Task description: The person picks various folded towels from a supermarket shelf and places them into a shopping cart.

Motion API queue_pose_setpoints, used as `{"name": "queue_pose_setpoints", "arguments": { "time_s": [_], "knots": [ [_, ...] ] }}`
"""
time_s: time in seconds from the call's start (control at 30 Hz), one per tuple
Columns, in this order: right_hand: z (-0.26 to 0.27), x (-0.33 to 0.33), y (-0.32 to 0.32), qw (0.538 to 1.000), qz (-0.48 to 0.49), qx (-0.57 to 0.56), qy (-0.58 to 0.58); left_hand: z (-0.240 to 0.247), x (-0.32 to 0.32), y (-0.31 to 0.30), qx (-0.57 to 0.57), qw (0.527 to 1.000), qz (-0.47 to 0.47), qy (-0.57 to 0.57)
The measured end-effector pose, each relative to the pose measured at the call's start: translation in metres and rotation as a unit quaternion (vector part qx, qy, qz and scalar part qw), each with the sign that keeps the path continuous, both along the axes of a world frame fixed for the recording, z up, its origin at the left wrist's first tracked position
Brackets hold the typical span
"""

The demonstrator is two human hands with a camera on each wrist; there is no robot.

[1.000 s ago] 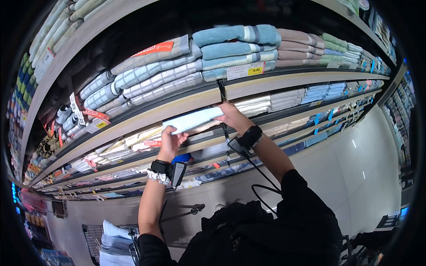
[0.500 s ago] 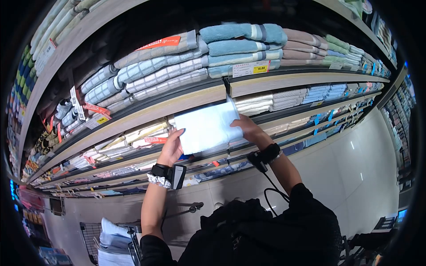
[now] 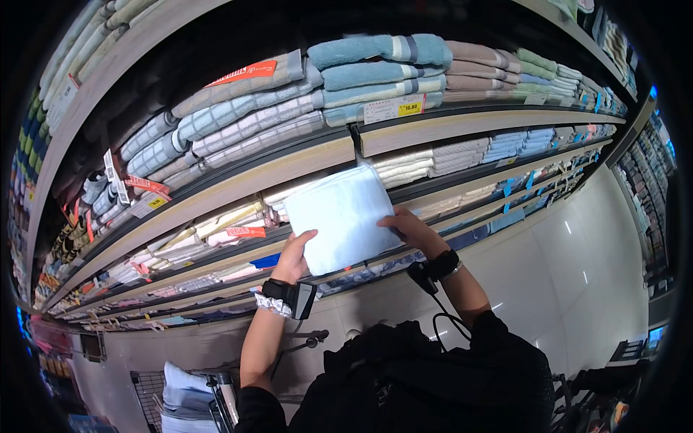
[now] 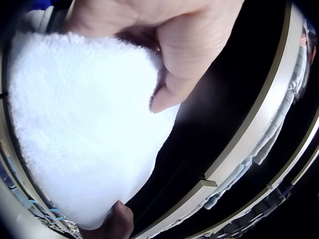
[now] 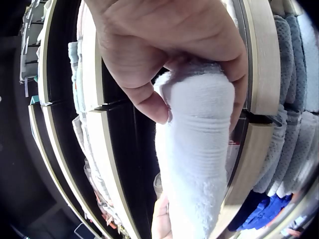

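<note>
A folded, pale blue-white towel [image 3: 343,216] is held up in front of the shelves between both hands. The left hand [image 3: 292,258] pinches its left edge, thumb on the upper face; the left wrist view shows that thumb bent over the fluffy towel [image 4: 89,119]. At the towel's right edge the right hand [image 3: 413,229] grips with the thumb on top. Seen in the right wrist view, the right hand [image 5: 174,50] clasps the thick folded end of the towel [image 5: 197,129], with thumb and fingers on opposite sides.
Shelves [image 3: 289,166] of folded towels stretch across the front, with blue-green towels [image 3: 382,68] and a price label [image 3: 393,108] above. A cart [image 3: 148,390] holding folded textiles stands at the lower left. Tiled floor [image 3: 548,267] lies to the right.
The towel has come out from the shelf toward the body and tilted so its broad face shows. Both hands have moved down with it, still holding its sides.
</note>
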State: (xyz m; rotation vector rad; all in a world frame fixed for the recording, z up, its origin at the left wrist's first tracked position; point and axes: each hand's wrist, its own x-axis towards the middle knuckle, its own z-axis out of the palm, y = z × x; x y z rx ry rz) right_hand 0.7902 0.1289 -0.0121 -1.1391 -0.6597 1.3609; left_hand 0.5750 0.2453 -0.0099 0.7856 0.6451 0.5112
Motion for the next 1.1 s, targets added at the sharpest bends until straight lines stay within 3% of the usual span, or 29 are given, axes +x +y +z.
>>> {"name": "queue_pose_setpoints", "arguments": {
  "time_s": [0.1, 0.6, 0.9, 1.1],
  "knots": [
    [-0.002, 0.004, -0.002, 0.996, 0.024, -0.057, -0.065, -0.005, 0.001, -0.004, 0.000, 1.000, 0.010, 0.015],
    [-0.008, -0.015, -0.013, 0.999, 0.009, 0.026, 0.032, 0.001, -0.013, -0.018, 0.034, 0.999, 0.030, -0.028],
    [-0.002, -0.014, -0.018, 0.987, 0.058, 0.022, -0.150, 0.004, -0.023, -0.026, 0.091, 0.995, 0.037, -0.006],
    [0.008, -0.024, -0.020, 0.940, 0.019, 0.075, -0.332, 0.002, -0.023, -0.019, 0.162, 0.986, 0.031, -0.029]
  ]
}}
